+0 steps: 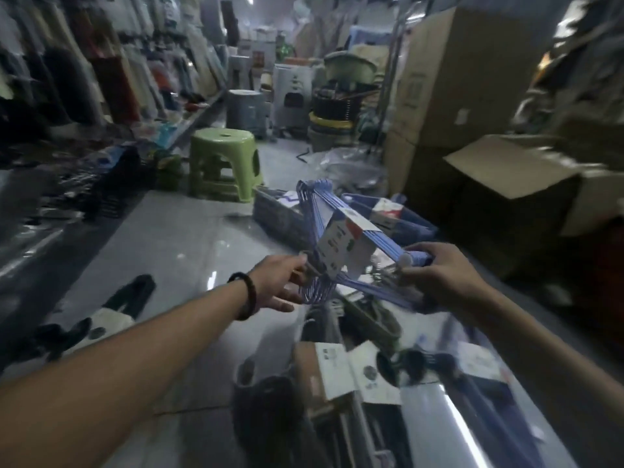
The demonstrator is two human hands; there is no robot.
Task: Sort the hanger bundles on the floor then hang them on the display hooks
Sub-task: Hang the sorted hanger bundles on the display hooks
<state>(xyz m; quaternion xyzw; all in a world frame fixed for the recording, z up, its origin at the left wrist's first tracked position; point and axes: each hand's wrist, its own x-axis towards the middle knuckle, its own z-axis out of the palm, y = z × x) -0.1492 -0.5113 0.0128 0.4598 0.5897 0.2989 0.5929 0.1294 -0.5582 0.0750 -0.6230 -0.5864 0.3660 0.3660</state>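
Observation:
A bundle of blue hangers (341, 231) with a white paper label wrapped round its middle hangs in the air over the floor. My left hand (282, 282) grips it at the hooks, on the left side. My right hand (435, 268) grips the bundle's right corner. More hanger bundles lie on the floor: a blue one (395, 217) just behind, a grey one (280, 214) to its left, and dark and brown ones with white labels (354, 369) below my hands. The picture is blurred.
A green plastic stool (224, 160) stands ahead on the shiny grey floor (175, 251). Cardboard boxes (506, 184) are stacked at the right. Shelves of goods (84, 79) line the left. Plastic stools and bins (290, 92) fill the back of the aisle.

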